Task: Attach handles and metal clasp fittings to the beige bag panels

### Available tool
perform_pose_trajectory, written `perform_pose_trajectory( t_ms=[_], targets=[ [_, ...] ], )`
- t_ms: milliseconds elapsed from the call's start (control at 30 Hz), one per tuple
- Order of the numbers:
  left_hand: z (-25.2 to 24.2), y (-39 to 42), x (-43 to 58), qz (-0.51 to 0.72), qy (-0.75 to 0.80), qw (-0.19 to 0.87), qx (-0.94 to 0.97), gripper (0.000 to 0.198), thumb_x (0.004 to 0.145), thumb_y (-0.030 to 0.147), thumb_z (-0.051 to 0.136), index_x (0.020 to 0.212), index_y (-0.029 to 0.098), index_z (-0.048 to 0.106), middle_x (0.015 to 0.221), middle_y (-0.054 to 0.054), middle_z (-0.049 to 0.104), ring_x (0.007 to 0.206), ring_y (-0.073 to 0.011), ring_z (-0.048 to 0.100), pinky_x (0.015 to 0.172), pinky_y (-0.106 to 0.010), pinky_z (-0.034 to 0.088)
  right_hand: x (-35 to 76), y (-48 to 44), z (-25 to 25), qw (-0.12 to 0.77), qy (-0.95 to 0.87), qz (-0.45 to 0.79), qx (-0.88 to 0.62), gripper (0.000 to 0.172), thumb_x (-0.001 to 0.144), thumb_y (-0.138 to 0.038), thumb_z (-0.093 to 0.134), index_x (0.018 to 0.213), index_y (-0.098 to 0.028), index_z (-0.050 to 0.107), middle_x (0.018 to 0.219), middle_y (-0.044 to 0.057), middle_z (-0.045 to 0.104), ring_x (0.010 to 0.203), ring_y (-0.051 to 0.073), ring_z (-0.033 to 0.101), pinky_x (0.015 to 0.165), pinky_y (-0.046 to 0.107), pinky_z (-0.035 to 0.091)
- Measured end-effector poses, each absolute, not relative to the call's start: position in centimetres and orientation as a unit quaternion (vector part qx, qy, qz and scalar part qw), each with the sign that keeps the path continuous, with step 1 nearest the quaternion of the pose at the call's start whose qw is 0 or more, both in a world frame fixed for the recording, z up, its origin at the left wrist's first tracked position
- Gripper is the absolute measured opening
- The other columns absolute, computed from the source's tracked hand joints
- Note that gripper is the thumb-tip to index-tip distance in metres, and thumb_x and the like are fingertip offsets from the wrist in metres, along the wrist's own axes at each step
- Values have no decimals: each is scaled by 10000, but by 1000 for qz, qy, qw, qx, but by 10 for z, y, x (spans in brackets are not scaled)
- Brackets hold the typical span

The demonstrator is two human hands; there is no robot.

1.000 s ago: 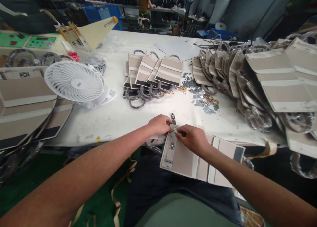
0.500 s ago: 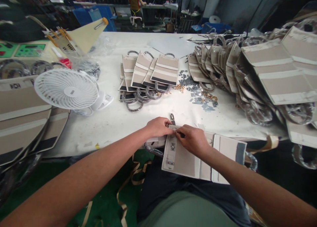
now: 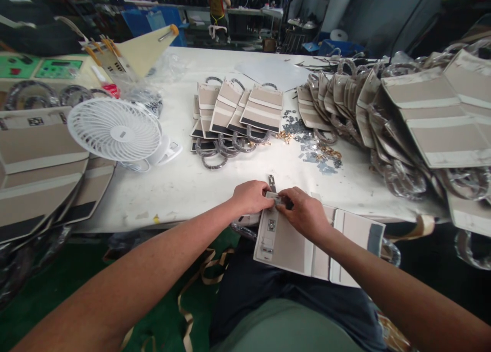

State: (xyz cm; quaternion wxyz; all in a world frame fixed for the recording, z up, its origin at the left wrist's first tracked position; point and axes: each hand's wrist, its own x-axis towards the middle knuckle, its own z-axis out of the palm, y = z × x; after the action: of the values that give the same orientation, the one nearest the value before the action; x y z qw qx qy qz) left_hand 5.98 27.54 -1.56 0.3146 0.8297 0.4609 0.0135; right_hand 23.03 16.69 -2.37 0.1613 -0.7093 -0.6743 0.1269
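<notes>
A beige bag panel [image 3: 287, 244] with plastic-wrapped handles lies across my lap, its far edge against the table. My left hand [image 3: 251, 196] is closed on its far left corner, thumb pointing right. From the right, my right hand [image 3: 305, 211] pinches at the same corner; what sits between its fingertips is too small to make out. Along the panel's left edge are a square metal fitting [image 3: 271, 225] and a small metal plate [image 3: 267, 249]. Just beyond my fingers, a narrow dark strip with holes [image 3: 272, 182] rests on the table.
Loose metal plates [image 3: 318, 155] and brass-coloured pieces [image 3: 284, 136] lie mid-table. Beyond them is a small stack of bag panels [image 3: 238, 109]. Larger bag piles [image 3: 433, 111] stand right and left [image 3: 42, 168]. A white fan [image 3: 118, 132] stands left. Someone [image 3: 217, 6] is in the background.
The view has shifted slightly, so the table's contents appear further right. My right fingertips have parted a little from my left thumb at the panel's corner. Both hands stay at that corner.
</notes>
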Motion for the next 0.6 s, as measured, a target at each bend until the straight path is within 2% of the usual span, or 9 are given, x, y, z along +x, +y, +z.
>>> perform_pose_trajectory(
  t_ms=[100,167,267,433,533,600],
  targets=[
    [-20,280,57,16,453,335,826,318,749,482,764,979,265,799,927,-6,793,817,-228,703,634,-287,416,232,165,-25,153,-685,129,-701,125,959,-296,678,1031,-267,775,1036,27,749,895,200,706,701,277,428],
    [-24,287,54,16,422,396,815,345,756,503,783,980,242,809,894,-5,787,813,-216,697,641,-274,421,234,164,-26,149,-695,130,-691,124,968,-292,671,988,-275,793,1022,22,754,879,196,713,693,278,431],
    [-29,298,53,8,378,482,791,281,785,425,778,949,202,826,814,6,761,782,-184,672,643,-252,417,237,166,-28,158,-697,139,-686,125,960,-269,683,986,-281,805,1025,16,767,878,200,724,711,287,449],
    [-24,304,61,-12,408,470,782,157,735,338,821,810,201,833,661,19,694,675,-164,599,607,-267,377,242,175,-19,178,-666,195,-697,111,902,-237,746,973,-285,818,989,9,797,902,230,735,779,322,487],
    [-19,303,66,-15,444,462,768,120,709,302,836,775,202,829,650,9,693,656,-170,587,613,-280,381,243,178,2,257,-612,268,-698,48,883,-283,777,885,-260,819,865,5,798,812,218,727,740,325,498],
    [-18,303,70,-16,468,464,752,119,690,276,847,774,193,827,668,-3,704,658,-173,590,616,-283,391,242,180,19,376,-543,308,-685,172,892,-376,785,799,-231,789,704,1,739,660,188,674,633,310,488]
  ],
)
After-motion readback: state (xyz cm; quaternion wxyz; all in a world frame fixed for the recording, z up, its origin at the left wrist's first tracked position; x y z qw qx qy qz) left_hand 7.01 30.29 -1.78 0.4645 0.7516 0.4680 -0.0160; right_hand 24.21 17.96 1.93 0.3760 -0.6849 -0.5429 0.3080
